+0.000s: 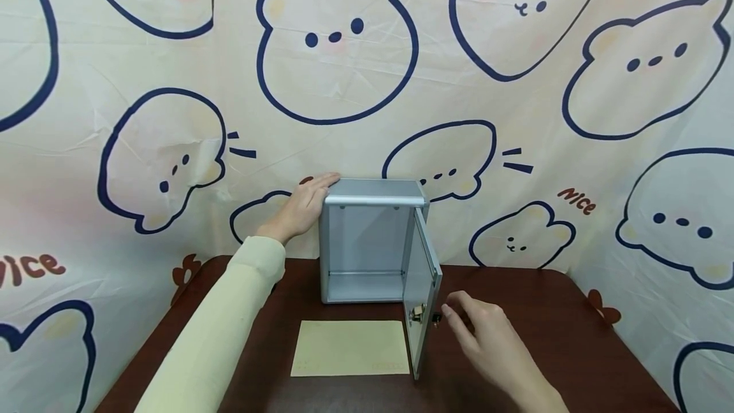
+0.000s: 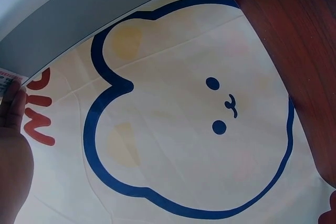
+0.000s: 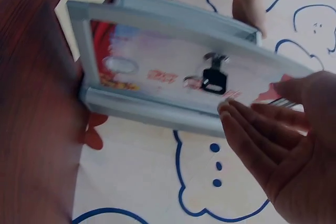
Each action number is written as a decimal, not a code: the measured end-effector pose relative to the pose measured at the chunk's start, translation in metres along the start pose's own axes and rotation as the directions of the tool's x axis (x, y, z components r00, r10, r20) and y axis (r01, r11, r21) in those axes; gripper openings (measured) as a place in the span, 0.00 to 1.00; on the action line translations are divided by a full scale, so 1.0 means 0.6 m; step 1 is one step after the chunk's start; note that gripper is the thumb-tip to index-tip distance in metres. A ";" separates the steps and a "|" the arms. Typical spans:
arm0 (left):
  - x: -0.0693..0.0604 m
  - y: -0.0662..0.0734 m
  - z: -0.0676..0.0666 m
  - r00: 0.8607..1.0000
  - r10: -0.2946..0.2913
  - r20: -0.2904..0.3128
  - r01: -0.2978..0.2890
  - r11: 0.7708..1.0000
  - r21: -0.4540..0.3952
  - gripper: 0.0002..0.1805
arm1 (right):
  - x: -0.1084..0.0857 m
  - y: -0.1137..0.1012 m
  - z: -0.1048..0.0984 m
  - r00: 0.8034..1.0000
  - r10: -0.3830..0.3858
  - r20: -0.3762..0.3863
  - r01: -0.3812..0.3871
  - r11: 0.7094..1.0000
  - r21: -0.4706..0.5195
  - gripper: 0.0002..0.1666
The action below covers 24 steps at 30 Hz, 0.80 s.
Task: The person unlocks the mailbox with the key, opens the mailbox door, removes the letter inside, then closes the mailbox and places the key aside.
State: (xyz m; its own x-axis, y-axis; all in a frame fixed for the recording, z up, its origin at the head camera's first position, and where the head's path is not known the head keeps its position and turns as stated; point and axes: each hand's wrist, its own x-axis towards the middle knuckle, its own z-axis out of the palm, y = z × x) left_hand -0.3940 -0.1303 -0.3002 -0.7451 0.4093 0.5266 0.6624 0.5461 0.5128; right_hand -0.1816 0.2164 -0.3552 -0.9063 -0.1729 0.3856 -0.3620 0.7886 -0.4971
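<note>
A grey metal box (image 1: 375, 191) stands upright on the table, its hinged door (image 1: 423, 273) swung out toward the viewer on the right. The box's interior shows nothing inside. At the box's upper left edge rests my left hand (image 1: 301, 206), fingers extended along its side. Beside the door's outer face is my right hand (image 1: 487, 336), its fingers loosely bent with nothing between them. A black-headed key (image 3: 214, 81) sits in the door's lock, close to the right fingertips but apart from them. On the door's inner side a brass-coloured lock (image 1: 417, 313) shows.
A pale yellow sheet of paper (image 1: 350, 349) lies on the dark brown table (image 1: 527, 311) in front of the box, next to the open door. Behind and around the table hangs a cream cloth (image 1: 344, 152) with blue bear outlines.
</note>
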 end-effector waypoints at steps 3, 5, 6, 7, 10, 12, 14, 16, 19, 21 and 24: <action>0.002 0.000 0.000 1.000 0.007 -0.005 -0.007 1.000 -0.002 0.29 | 0.004 0.019 0.006 0.997 -0.062 0.048 0.062 0.998 0.002 0.06; 0.002 -0.001 0.001 1.000 0.010 -0.007 -0.010 1.000 -0.001 0.29 | 0.007 0.032 0.011 0.990 -0.120 0.076 0.121 0.993 -0.008 0.08; 0.002 -0.001 0.001 1.000 0.010 -0.007 -0.010 1.000 -0.001 0.29 | 0.007 0.038 0.014 0.985 -0.149 0.089 0.151 0.988 -0.015 0.10; 0.001 -0.001 0.001 1.000 0.007 -0.006 -0.007 1.000 0.000 0.29 | 0.008 0.044 0.018 0.979 -0.176 0.105 0.179 0.984 -0.015 0.11; 0.000 -0.001 0.002 1.000 -0.001 -0.004 0.001 1.000 0.002 0.29 | 0.010 0.056 0.028 0.962 -0.234 0.140 0.239 0.971 -0.013 0.14; 0.000 -0.001 0.001 1.000 -0.006 -0.003 0.006 1.000 0.002 0.29 | 0.011 0.060 0.034 0.954 -0.260 0.153 0.263 0.965 -0.002 0.14; 0.000 0.000 0.001 1.000 -0.006 -0.003 0.006 1.000 0.001 0.29 | 0.012 0.062 0.039 0.947 -0.278 0.158 0.279 0.960 0.017 0.14; -0.001 0.000 0.001 1.000 -0.007 -0.004 0.007 1.000 0.002 0.29 | 0.012 0.064 0.043 0.942 -0.292 0.167 0.289 0.956 0.037 0.14; -0.001 0.000 0.001 1.000 -0.006 -0.004 0.006 1.000 0.002 0.29 | 0.013 0.066 0.046 0.938 -0.301 0.173 0.295 0.953 0.062 0.15; -0.001 0.000 0.002 1.000 -0.007 -0.006 0.007 1.000 0.001 0.29 | 0.014 0.068 0.048 0.935 -0.311 0.171 0.304 0.950 0.070 0.14; -0.001 -0.002 0.002 1.000 -0.006 -0.007 0.006 1.000 0.004 0.29 | 0.016 0.070 0.050 0.929 -0.337 0.155 0.327 0.941 0.084 0.13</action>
State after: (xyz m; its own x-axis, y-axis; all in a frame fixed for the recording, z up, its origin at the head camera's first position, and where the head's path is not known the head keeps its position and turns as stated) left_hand -0.3943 -0.1303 -0.3020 -0.7485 0.4006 0.5284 0.6575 0.5515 0.5133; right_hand -0.2120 0.2305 -0.3957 -0.7536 -0.5180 0.4047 -0.6557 0.6362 -0.4066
